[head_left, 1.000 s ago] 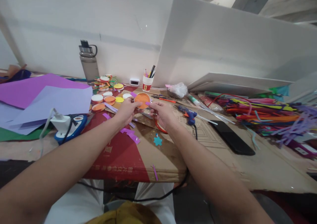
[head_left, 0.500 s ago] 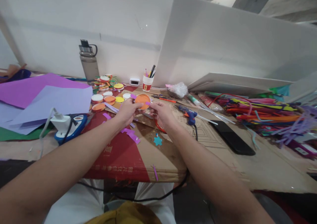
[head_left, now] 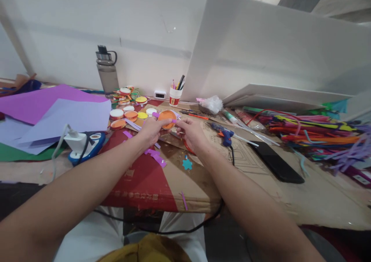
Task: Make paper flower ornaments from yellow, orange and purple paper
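Between my hands is a round orange disc with a pale rim, tilted toward me. Small purple paper tabs show at its left and right edges. My left hand grips its lower left side, the thumb lying across its face. At the right edge, by a purple tab, the fingers of my right hand are pinched together; exactly what they pinch is partly hidden. Under that hand a red loop handle shows, mostly covered. Closer to me lie purple paper scraps and a teal star-shaped cutout.
Several round lids sit to the left, near a water bottle and purple paper sheets. A power strip stands front left. Rightward are a blue glue gun, a phone and pipe cleaners. A pen cup stands behind.
The whole view has shifted slightly, so things appear a little further right. Both hands keep nearly the same hold at the orange disc.
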A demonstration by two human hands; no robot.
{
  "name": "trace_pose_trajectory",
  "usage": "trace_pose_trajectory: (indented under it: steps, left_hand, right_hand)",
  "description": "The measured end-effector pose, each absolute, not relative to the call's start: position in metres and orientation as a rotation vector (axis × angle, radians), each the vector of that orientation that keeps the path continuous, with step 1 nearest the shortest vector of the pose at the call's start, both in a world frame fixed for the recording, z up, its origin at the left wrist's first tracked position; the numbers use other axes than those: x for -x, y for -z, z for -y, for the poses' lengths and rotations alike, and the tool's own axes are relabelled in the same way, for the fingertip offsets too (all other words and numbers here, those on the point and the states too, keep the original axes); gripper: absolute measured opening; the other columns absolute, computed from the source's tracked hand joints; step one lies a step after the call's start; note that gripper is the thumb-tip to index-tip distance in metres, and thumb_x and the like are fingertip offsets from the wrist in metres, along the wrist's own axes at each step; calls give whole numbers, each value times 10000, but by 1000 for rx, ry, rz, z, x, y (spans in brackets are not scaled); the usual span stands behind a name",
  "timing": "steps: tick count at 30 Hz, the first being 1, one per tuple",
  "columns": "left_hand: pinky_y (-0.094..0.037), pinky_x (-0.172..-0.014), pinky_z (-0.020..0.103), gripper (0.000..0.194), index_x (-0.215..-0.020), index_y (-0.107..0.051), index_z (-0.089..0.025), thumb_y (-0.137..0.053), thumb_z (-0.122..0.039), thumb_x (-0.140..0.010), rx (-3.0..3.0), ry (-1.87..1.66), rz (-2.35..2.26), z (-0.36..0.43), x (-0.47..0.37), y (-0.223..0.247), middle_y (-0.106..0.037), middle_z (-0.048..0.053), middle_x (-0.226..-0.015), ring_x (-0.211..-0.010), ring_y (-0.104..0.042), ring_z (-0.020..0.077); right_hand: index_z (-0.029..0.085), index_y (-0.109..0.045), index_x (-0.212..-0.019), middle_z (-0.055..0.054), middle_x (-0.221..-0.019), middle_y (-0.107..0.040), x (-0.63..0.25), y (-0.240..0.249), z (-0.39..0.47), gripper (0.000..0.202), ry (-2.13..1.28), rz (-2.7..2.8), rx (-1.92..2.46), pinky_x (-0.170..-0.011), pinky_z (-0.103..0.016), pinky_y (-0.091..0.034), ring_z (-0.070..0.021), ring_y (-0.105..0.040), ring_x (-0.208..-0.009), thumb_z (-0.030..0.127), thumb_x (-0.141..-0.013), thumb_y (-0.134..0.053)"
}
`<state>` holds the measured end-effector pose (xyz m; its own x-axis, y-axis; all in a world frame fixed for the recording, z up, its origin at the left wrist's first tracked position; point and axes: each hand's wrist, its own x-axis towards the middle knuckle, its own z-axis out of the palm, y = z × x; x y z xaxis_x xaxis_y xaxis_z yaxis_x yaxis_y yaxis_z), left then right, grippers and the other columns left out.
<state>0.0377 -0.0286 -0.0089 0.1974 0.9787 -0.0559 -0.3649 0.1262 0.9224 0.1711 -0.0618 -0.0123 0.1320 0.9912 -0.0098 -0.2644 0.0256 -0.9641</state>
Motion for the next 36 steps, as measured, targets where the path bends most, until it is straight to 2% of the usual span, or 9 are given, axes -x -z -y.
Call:
trace_pose_trajectory:
  steps: [6,11,17,25,36]
  left_hand:
    - [-524,-520,223,183,-712,-588,-115,-752,-96,-633,-815,-1215,-815,24,-34,8,-618,5,-670,-576,-568,88]
    - [-521,-528,215,217,-714,-608,-108,-788,-90,-594,-785,-1200,-791,23,-32,8,-629,6,-662,-584,-578,88]
    - [-514,-507,223,200,-713,-631,-105,-795,-111,-599,-830,-1179,-791,28,-36,8,-640,20,-682,-571,-589,98]
    - [-517,-522,233,212,-717,-637,-114,-805,-135,-590,-865,-1178,-798,27,-36,11,-655,34,-702,-589,-599,109]
    - [-512,-535,236,204,-701,-645,-113,-796,-117,-564,-888,-1158,-780,30,-37,10,-654,27,-694,-596,-594,108]
  right_hand:
    - [195,-558,-739,26,-694,-617,-175,8,66,191,-1347,875,1025,-542,-208,-459,-72,-515,-560,241,-664,-728]
    - [187,-576,-767,38,-665,-601,-172,12,67,192,-1343,907,1044,-554,-201,-463,-68,-527,-568,192,-655,-731]
    - [180,-577,-756,37,-683,-613,-171,14,64,240,-1281,909,1008,-530,-190,-433,-53,-502,-550,247,-617,-760]
    - [187,-549,-690,53,-586,-556,-170,13,66,250,-1222,926,975,-533,-213,-424,-69,-494,-534,284,-608,-765]
    - [194,-530,-663,36,-574,-570,-169,14,65,223,-1205,926,976,-512,-222,-416,-86,-513,-526,252,-607,-738]
